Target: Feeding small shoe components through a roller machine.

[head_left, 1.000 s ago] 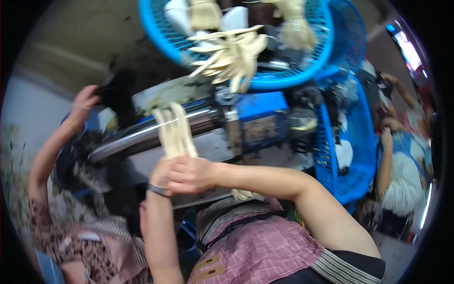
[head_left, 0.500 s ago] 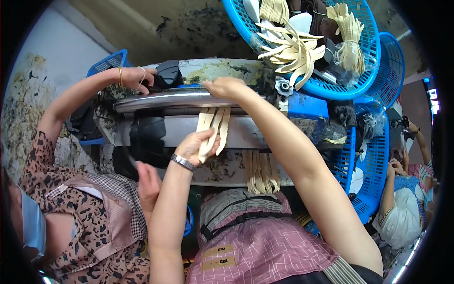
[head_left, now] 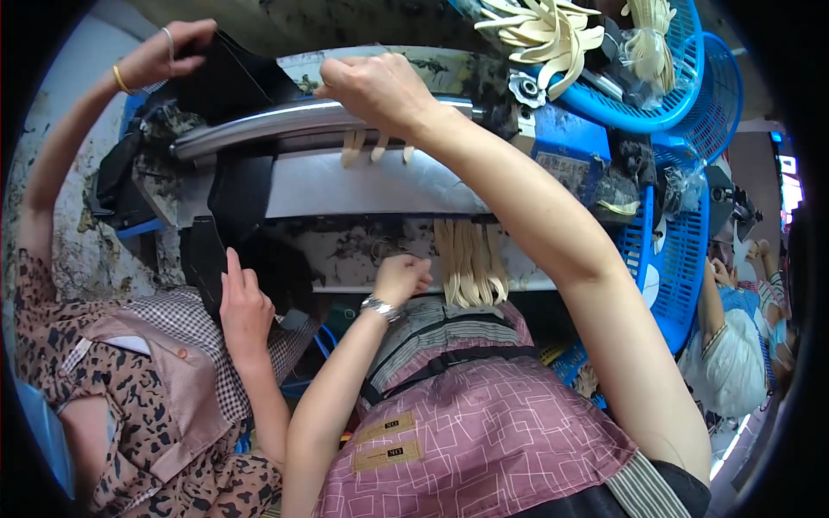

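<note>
Three cream strips (head_left: 380,147) stick out below the shiny metal roller (head_left: 246,123) of a machine, their tails lying over its metal plate (head_left: 319,186). Above the roller, my right hand (head_left: 380,91) is closed; what its fingers grip is hidden. Lower down, by the machine's near ledge, my left hand (head_left: 403,281) is loosely curled with no strip showing in it. Just right of it, a row of several cream strips (head_left: 471,259) hangs over the ledge.
At left, a co-worker's raised hand (head_left: 177,52) is by black sheet material (head_left: 229,82); their other hand (head_left: 244,306) is near a black piece (head_left: 242,194) under the roller. Blue baskets (head_left: 682,108) with cream strips stand at right, beside a blue machine housing (head_left: 570,147).
My left hand has let go of the strips and moved down toward the ledge. The strips show shorter below the roller. My right hand has risen; the co-worker's far hand has lifted black material.
</note>
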Demonstrator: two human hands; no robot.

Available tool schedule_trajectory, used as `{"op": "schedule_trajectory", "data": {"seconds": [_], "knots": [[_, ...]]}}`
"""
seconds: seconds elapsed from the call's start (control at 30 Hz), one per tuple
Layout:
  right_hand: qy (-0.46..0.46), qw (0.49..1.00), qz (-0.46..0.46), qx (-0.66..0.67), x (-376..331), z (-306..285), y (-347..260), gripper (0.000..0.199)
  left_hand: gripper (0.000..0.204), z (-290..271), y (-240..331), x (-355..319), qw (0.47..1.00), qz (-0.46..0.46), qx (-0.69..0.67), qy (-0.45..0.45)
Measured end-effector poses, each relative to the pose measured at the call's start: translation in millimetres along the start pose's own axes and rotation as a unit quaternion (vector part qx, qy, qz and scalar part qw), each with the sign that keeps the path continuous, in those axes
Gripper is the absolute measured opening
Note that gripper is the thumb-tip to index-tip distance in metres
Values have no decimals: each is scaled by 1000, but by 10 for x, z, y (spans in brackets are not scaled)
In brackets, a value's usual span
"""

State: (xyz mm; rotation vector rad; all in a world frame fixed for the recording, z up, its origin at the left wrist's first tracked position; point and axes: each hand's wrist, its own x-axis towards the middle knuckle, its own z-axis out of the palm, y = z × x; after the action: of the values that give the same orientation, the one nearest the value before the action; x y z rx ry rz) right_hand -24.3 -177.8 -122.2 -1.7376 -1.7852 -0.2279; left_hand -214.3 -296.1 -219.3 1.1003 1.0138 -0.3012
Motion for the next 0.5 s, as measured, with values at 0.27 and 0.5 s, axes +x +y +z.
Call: {"op": "schedule_trajectory", "data": {"seconds": [0.27,0.5], "knots": [[108,988,-83,-72,111,-518,-61,18,29,614,-429,641,924,189,210,259],[252,938,168,169,285,-1537,876,15,42,648,-454,642,893,213,300,259]]}}
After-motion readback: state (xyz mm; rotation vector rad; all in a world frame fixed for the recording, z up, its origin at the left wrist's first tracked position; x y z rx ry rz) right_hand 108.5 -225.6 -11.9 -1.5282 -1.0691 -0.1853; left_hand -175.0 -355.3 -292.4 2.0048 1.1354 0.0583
